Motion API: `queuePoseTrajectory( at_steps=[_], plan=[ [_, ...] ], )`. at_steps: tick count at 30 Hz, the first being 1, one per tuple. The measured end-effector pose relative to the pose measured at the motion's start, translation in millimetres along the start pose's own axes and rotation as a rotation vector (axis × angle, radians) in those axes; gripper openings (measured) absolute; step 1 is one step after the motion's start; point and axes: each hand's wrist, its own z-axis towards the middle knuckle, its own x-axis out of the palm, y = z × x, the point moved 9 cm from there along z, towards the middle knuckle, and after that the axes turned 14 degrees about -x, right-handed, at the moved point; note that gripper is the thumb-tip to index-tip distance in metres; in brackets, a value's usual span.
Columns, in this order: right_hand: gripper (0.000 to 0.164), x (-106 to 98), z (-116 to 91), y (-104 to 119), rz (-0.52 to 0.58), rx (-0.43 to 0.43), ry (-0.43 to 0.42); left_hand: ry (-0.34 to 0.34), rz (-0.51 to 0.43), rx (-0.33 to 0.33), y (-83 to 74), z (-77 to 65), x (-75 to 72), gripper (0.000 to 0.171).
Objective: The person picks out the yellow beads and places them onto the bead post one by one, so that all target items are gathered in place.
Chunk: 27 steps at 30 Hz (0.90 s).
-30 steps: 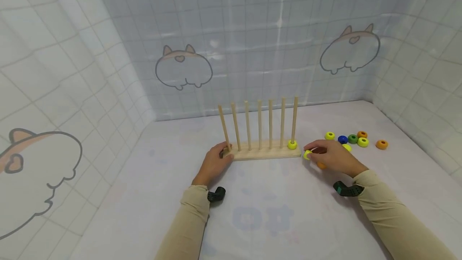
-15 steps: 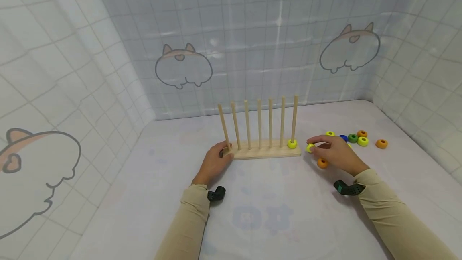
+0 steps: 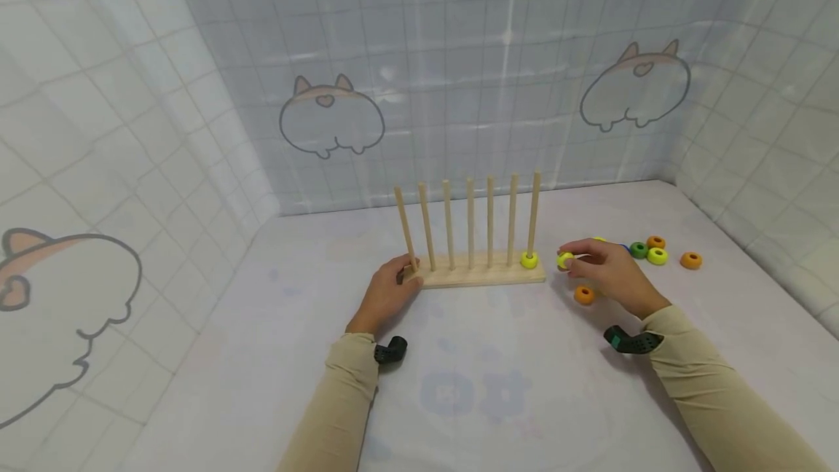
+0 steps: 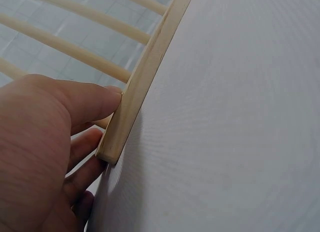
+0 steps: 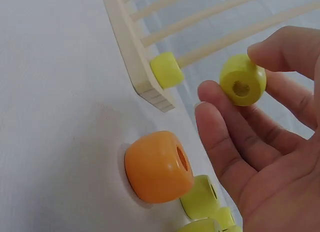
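A wooden peg rack (image 3: 481, 277) with a row of several upright pegs stands on the table. One yellow bead (image 3: 529, 261) sits at the foot of its rightmost peg. My left hand (image 3: 383, 296) grips the rack's left end, thumb on the front edge of the base and fingers round the far side. Just right of the rack, my right hand (image 3: 612, 275) pinches another yellow bead (image 5: 242, 82) between thumb and fingers. In the right wrist view this bead is raised off the table, its hole facing the camera. An orange bead (image 3: 585, 296) lies below that hand.
Loose beads lie at the right: a green bead (image 3: 639, 250), a yellow bead (image 3: 658, 256) and orange ones, with a blue bead partly hidden behind my right hand. A tile-patterned sheet (image 3: 459, 93) with cartoon drawings hangs behind and at both sides.
My right hand has lifted the pinched yellow bead and moved it slightly away from me, uncovering the orange bead below. My left hand keeps its hold on the rack.
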Motion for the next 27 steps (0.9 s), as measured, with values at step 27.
queuePoseTrajectory(
  at_steps=[27],
  plan=[
    [0.046, 0.7, -0.2, 5.3, 0.086, -0.014, -0.056, -0.006, 0.013, -0.007, 3.2, 2.7, 1.9, 0.038]
  ],
)
